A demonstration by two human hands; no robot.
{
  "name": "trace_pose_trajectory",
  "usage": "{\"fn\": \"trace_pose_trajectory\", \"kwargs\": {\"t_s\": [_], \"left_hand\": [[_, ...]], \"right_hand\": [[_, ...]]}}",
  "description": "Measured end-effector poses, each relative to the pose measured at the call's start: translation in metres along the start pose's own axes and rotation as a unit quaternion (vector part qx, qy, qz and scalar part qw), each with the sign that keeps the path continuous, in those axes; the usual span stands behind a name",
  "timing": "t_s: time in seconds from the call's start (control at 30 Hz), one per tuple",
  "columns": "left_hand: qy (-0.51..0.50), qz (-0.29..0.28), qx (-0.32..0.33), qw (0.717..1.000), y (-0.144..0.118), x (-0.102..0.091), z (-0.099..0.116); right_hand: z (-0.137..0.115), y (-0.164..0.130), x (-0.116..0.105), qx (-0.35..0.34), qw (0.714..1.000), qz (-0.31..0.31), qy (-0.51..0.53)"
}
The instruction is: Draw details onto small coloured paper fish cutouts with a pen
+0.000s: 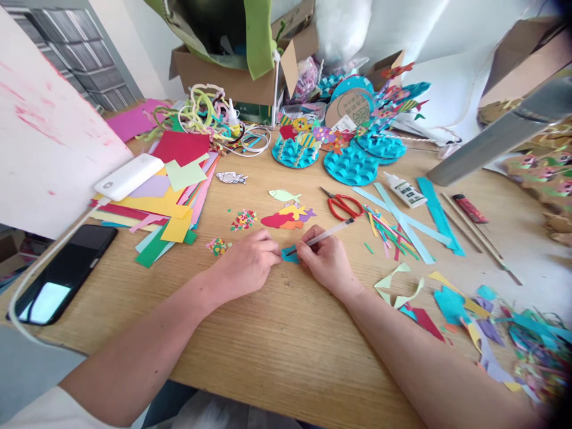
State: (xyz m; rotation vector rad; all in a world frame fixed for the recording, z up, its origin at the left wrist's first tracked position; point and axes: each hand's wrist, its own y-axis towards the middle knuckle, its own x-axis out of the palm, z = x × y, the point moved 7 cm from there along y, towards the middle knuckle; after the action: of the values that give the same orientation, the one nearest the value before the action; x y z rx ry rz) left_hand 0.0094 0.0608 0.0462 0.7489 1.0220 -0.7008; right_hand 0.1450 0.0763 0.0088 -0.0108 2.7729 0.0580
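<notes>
A small blue piece of paper (289,256) lies on the wooden table between my hands. My right hand (329,259) is closed around a pen (328,232) with a clear barrel, its tip on the blue paper. My left hand (250,261) is closed, fingertips pressed at the paper's left edge. Just beyond lie paper fish cut-outs: a red fish (277,219), a yellow one (292,211) and a pale green one (285,195). Two small heaps of paper confetti (243,220) sit beside my left hand. Red-handled scissors (343,207) rest beyond my right hand.
Stacked coloured paper (179,202), a white power bank (129,176) and a phone (65,274) are at left. A glue bottle (404,189), thin sticks (478,232) and paper scraps (451,305) lie at right. Blue egg-carton crafts (351,166) and a cardboard box (223,77) stand behind.
</notes>
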Motion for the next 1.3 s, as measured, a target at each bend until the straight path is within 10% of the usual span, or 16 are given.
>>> {"fn": "trace_pose_trajectory", "kwargs": {"t_s": [1.3], "left_hand": [[0.002,0.000,-0.004,1.000,-0.0001,-0.0013,0.0001]], "right_hand": [[-0.0019,-0.0007,0.0011,-0.008,1.000,-0.007,-0.013]]}}
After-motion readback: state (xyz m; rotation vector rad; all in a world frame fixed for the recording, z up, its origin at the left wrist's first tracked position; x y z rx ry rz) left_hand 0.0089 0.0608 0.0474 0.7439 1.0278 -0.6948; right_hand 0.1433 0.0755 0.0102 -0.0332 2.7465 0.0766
